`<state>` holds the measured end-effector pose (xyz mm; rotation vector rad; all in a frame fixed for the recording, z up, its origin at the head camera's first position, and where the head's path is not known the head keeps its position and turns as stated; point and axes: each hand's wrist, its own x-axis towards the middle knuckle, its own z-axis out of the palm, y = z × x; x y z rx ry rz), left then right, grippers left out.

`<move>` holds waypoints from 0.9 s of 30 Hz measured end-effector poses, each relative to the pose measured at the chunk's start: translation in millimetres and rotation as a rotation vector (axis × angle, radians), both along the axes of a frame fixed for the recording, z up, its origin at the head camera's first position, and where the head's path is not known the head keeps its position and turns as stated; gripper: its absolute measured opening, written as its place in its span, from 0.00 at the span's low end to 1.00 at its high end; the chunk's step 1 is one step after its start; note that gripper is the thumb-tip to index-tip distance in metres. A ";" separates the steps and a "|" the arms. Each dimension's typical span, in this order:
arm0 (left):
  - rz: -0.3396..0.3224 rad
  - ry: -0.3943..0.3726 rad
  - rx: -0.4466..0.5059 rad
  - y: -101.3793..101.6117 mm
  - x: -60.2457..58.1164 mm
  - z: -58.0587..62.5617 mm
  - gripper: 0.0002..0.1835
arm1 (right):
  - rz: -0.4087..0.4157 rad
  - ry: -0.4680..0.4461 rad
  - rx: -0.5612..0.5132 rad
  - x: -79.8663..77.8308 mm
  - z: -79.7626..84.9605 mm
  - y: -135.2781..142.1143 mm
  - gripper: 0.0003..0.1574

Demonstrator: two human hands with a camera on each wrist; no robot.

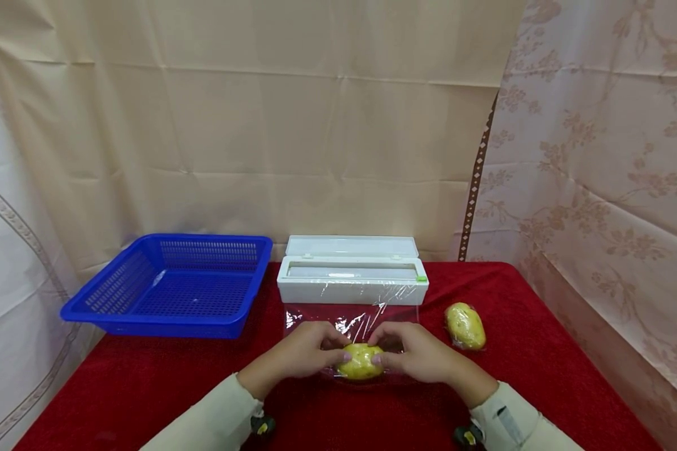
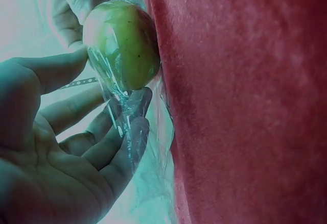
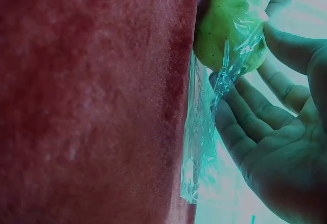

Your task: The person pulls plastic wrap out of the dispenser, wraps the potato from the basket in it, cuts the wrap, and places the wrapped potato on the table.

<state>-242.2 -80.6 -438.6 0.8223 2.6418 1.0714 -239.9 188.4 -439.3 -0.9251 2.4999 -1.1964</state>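
Head view: between the left hand [image 1: 309,349] and the right hand [image 1: 417,352], one potato [image 1: 362,363], covered in clear film [image 1: 367,316], is gripped at its two ends by both. Farther out around the red cloth [image 1: 361,416], one second potato [image 1: 465,326], one white dispenser [image 1: 350,292] and one blue basket [image 1: 169,328] are placed.

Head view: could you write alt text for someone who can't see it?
A person's left hand and right hand hold a potato in clear plastic film that stretches from an open white dispenser on a red cloth. A second potato, film-wrapped, lies to the right; a blue perforated basket sits to the left.
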 end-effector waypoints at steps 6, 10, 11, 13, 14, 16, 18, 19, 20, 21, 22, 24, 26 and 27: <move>0.032 -0.045 0.053 0.1 -3.3 1.8 0.12 | -0.057 0.037 0.017 -1.0 0.5 -2.2 0.10; 0.052 -0.055 0.056 0.0 -6.0 3.2 0.12 | -0.085 0.054 0.030 -3.1 -0.3 -4.4 0.10; 0.055 -0.054 0.056 0.1 -6.6 3.5 0.12 | -0.091 0.054 0.033 -4.0 -0.8 -4.8 0.10; 0.067 -0.029 0.049 0.4 -7.7 4.2 0.12 | -0.100 0.057 0.041 -5.5 -1.3 -5.3 0.09; 0.073 -0.025 0.055 0.9 -8.1 4.7 0.11 | -0.103 0.057 0.044 -6.1 -1.3 -5.4 0.09; 0.086 -0.004 0.073 1.8 -8.9 5.2 0.11 | -0.103 0.072 0.050 -8.2 -1.1 -5.9 0.08; 0.091 0.019 0.102 3.0 -9.7 5.5 0.10 | -0.097 0.070 0.043 -10.3 -0.9 -6.4 0.08; 0.088 0.023 0.117 3.7 -10.3 5.5 0.09 | -0.093 0.070 0.036 -11.6 -1.0 -6.6 0.08; 0.084 0.022 0.128 4.4 -10.7 5.5 0.07 | -0.090 0.064 0.025 -12.9 -1.1 -6.7 0.08; 0.079 0.029 0.133 5.0 -11.1 5.5 0.06 | -0.087 0.061 0.012 -14.3 -1.3 -6.4 0.09; 0.075 0.034 0.134 5.7 -11.5 5.6 0.04 | -0.088 0.057 -0.003 -15.4 -1.5 -6.0 0.09; 0.073 0.044 0.121 7.0 -11.9 6.2 0.01 | -0.095 0.055 -0.029 -17.4 -2.0 -4.9 0.10; 0.083 0.053 0.097 7.9 -12.5 6.5 0.02 | -0.102 0.053 -0.052 -19.0 -2.7 -4.1 0.11; 0.090 0.065 0.085 8.2 -12.6 6.6 0.03 | -0.103 0.052 -0.062 -19.6 -3.0 -3.9 0.11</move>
